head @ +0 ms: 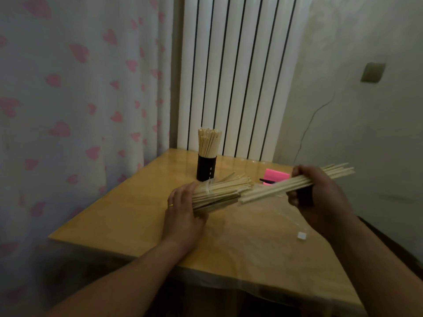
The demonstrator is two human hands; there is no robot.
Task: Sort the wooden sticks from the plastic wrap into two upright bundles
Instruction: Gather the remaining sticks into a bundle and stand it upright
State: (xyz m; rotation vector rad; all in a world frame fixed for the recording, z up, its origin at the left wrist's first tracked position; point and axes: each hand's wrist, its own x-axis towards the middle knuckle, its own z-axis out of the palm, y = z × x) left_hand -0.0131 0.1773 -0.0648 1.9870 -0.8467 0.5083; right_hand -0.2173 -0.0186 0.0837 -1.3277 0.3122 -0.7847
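Note:
My left hand (pixel 183 208) grips a thick bundle of wooden sticks (pixel 220 193) at its near end, with a clear plastic band around it; the bundle lies slanted just above the wooden table (pixel 128 216). My right hand (pixel 313 191) grips a thinner bunch of longer sticks (pixel 270 191) near its middle, held level and pointing left toward the thick bundle. A black cylindrical holder (pixel 206 168) at the back of the table carries an upright bundle of sticks (pixel 208 143). Clear plastic wrap (pixel 270 229) lies flat on the table under my right hand.
A pink pad (pixel 275 176) and a black pen (pixel 266 180) lie behind the sticks. A white radiator (pixel 235 74) stands behind the table, a heart-patterned curtain (pixel 80 99) to the left, a plain wall to the right. A small white tag (pixel 301 236) lies on the wrap.

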